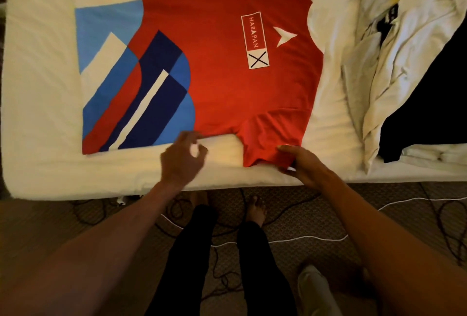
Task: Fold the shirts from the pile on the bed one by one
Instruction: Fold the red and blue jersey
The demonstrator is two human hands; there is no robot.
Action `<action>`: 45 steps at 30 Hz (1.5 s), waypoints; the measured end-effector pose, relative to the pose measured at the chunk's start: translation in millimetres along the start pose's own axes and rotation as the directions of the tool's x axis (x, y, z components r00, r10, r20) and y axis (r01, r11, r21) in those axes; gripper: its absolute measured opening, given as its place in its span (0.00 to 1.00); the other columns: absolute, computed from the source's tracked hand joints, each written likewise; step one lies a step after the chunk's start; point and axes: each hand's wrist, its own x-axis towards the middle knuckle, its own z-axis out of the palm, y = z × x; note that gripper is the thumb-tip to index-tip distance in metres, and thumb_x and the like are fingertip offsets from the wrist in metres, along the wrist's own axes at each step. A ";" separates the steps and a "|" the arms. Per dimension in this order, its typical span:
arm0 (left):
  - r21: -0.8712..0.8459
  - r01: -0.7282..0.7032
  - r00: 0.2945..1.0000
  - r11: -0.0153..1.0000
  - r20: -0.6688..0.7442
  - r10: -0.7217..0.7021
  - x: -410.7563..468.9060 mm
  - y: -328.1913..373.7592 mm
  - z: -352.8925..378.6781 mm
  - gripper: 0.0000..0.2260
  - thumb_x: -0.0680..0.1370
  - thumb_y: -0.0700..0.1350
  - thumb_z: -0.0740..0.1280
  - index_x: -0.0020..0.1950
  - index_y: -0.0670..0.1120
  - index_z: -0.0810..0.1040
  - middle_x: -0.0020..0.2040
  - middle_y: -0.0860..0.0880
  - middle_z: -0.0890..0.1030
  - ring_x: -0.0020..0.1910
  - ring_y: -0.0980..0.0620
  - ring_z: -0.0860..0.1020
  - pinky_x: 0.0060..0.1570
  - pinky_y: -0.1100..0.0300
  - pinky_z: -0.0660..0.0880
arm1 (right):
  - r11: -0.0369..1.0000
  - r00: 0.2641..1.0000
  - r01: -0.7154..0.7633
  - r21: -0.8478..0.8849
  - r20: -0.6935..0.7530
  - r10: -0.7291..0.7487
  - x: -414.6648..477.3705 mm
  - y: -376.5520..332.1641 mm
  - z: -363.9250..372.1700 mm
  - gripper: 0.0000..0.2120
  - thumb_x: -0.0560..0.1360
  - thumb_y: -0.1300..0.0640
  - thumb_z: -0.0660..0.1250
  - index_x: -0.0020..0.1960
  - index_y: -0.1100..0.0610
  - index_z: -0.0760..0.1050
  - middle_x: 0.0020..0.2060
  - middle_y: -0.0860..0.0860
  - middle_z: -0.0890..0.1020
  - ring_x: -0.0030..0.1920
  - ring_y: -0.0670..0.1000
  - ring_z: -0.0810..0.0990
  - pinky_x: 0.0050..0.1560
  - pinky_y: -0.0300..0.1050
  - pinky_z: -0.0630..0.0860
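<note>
sleeve (267,143): right hand (300,164) pinches it; best folded flat across shirt (227,62).
left hand (184,156): curled, blurred, grip unclear; should pin the edge.

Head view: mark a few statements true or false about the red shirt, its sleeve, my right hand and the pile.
1. The red shirt lies spread flat on the bed. True.
2. The right hand grips the near sleeve. True.
3. That sleeve is folded over the HARAPAN print. False: it sticks out toward the bed's near edge, apart from the print.
4. The pile lies left of the shirt. False: it lies to its right.
</note>
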 end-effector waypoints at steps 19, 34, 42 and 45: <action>-0.898 0.271 0.224 -0.347 0.409 -0.884 112.4 -130.2 -114.6 0.16 0.79 0.40 0.65 0.67 0.47 0.72 0.54 0.48 0.81 0.47 0.51 0.81 0.32 0.59 0.79 | 0.918 0.828 0.360 0.165 -0.509 -0.233 4.7 -149.6 127.4 0.11 0.80 0.49 0.66 0.46 0.57 0.77 0.35 0.49 0.82 0.27 0.42 0.77 0.24 0.36 0.69; -0.792 0.509 0.443 0.336 -0.094 -0.892 226.3 -148.3 -135.9 0.08 0.79 0.43 0.64 0.54 0.48 0.67 0.62 0.39 0.77 0.52 0.43 0.79 0.49 0.52 0.77 | 0.925 0.887 0.367 -0.098 -0.264 -0.380 61.8 -246.0 168.1 0.10 0.80 0.47 0.63 0.53 0.53 0.77 0.48 0.50 0.83 0.45 0.49 0.81 0.42 0.44 0.77; -0.224 0.104 0.980 0.969 -0.141 -0.138 221.7 -118.8 -81.9 0.11 0.76 0.38 0.67 0.58 0.41 0.75 0.54 0.41 0.76 0.55 0.42 0.74 0.54 0.49 0.72 | 0.720 0.676 0.071 -0.691 -0.497 -0.544 70.3 -179.4 80.1 0.17 0.76 0.58 0.67 0.64 0.60 0.74 0.60 0.59 0.79 0.60 0.61 0.77 0.59 0.49 0.71; -0.251 -0.008 0.999 0.968 -0.044 -0.003 241.1 -73.7 -59.9 0.11 0.77 0.39 0.68 0.59 0.43 0.74 0.54 0.43 0.76 0.55 0.43 0.74 0.53 0.47 0.74 | 0.592 0.644 -0.034 -0.805 -0.471 -0.603 76.2 -183.4 52.1 0.26 0.76 0.56 0.70 0.69 0.64 0.67 0.64 0.63 0.75 0.65 0.64 0.73 0.63 0.54 0.70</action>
